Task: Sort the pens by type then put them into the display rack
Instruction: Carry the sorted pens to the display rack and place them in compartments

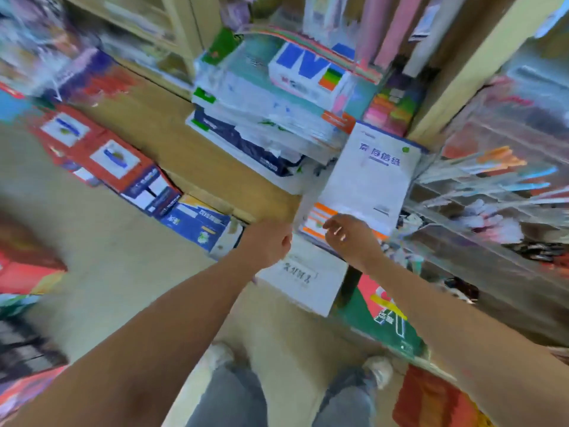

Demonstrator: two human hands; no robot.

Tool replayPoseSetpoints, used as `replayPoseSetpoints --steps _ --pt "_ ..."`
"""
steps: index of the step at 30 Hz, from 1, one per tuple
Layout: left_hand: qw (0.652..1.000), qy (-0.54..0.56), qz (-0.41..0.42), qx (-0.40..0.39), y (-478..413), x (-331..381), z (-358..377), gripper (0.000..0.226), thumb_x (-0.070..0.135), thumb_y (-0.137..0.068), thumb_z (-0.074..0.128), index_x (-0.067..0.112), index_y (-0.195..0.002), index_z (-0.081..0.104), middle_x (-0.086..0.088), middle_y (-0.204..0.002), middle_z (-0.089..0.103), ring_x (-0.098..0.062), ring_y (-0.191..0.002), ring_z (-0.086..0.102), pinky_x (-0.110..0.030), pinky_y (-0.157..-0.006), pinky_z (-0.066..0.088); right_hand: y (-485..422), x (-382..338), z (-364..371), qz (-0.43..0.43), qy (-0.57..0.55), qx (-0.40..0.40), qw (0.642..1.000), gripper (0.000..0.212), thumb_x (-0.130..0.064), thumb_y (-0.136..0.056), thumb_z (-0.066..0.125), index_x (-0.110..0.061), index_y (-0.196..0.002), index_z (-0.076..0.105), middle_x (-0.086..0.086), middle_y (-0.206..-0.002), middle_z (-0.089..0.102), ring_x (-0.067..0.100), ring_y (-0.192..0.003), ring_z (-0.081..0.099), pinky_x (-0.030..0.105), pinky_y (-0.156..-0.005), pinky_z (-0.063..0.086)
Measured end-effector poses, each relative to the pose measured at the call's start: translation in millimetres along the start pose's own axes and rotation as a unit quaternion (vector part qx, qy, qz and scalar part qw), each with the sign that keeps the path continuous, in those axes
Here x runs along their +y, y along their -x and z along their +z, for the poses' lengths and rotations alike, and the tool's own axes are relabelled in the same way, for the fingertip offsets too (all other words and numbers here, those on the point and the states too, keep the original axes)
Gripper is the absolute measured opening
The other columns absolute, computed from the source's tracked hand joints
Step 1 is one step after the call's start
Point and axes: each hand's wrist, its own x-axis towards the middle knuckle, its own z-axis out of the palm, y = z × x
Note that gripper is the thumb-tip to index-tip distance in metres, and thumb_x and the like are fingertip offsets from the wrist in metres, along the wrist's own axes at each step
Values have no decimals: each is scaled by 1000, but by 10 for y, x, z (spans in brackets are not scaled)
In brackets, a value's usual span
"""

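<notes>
The view is badly blurred by motion. The clear display rack [480,192] stands at the right, its slanted compartments holding several pens with orange, blue and pink caps [505,163]. My left hand [271,241] hovers in front of the shelf edge with its fingers curled into a fist, and nothing shows in it. Just to its right, my right hand [348,238] is over an orange and white paper pack [314,218], fingers bent. A thin pale streak lies between its fingers; I cannot tell whether it is a pen.
Stacked paper reams [261,118] and a white booklet [372,177] fill the shelf ahead. A white box [304,278] sits below my hands. Red and blue cartons [123,167] line the floor at the left. My feet stand on beige floor [123,257].
</notes>
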Motion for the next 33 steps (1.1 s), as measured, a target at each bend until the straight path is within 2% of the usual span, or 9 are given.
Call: replayPoseSetpoints --steps 3,5,8,13,16,19,23,29,33 --pt "999 6 -47 -14 302 -879 -143 21 20 -93 45 13 -102 63 -8 -98 61 -28 -92 59 -32 -64 39 -261 -642 563 -2 28 -36 999 24 -14 -87 59 -16 -111 66 1 -112 64 18 -94 60 26 -81 45" --pt "998 9 -61 -24 427 -1417 -200 28 20 -92 46 15 -116 60 -7 -101 60 -29 -97 58 -33 -68 44 -439 -1044 870 -14 62 -74 995 30 -15 -91 56 -12 -119 63 7 -117 61 25 -104 58 34 -92 45" --pt "995 47 -91 -15 520 -2098 -255 35 20 -94 48 16 -128 55 -6 -120 57 -27 -114 51 -37 -89 46 -755 -1530 1270 -15 87 -121 989 29 -13 -90 55 -12 -118 62 10 -115 58 29 -103 56 41 -89 48" --pt "989 74 -131 4 424 -3049 -439 36 17 -94 47 15 -128 55 -5 -128 54 -25 -120 48 -37 -97 42 -1475 -2152 1786 -28 100 -165 981 31 -21 -91 57 -18 -122 57 6 -121 52 25 -97 61 40 -86 50" --pt "990 52 -130 -2 186 -3659 -621 35 20 -93 47 14 -127 57 -7 -127 56 -24 -120 48 -37 -98 42 -2066 -2565 2075 -17 90 -172 981 37 -19 -91 56 -19 -128 52 6 -129 48 27 -99 61 39 -84 51" --pt "990 48 -134 6 -165 -4301 -893 37 22 -95 47 15 -130 55 -7 -125 55 -24 -121 48 -32 -96 38 -2750 -2986 2375 -36 102 -180 978 43 -20 -91 55 -20 -134 48 6 -136 45 25 -109 57 38 -91 47" --pt "988 36 -153 -4 -667 -5160 -1237 29 23 -93 47 11 -117 58 -12 -114 58 -32 -112 51 -35 -88 41 -3667 -3523 2777 -41 128 -194 972 44 -21 -93 54 -19 -136 46 6 -138 43 25 -117 52 34 -97 41" --pt "980 41 -196 -21 -1360 -6478 -1516 50 28 -93 47 16 -141 40 -8 -144 42 -26 -135 35 -34 -110 29 -4832 -4094 3389 -45 150 -210 965 51 -20 -92 55 -15 -141 42 8 -142 42 25 -128 44 30 -102 35" --pt "980 37 -188 -47 -1852 -7337 -1619 54 29 -93 49 17 -144 36 -9 -145 40 -27 -134 34 -38 -108 31 -5526 -4293 3893 -25 151 -223 963 52 -22 -93 52 -16 -143 39 8 -145 41 24 -133 40 32 -106 33"
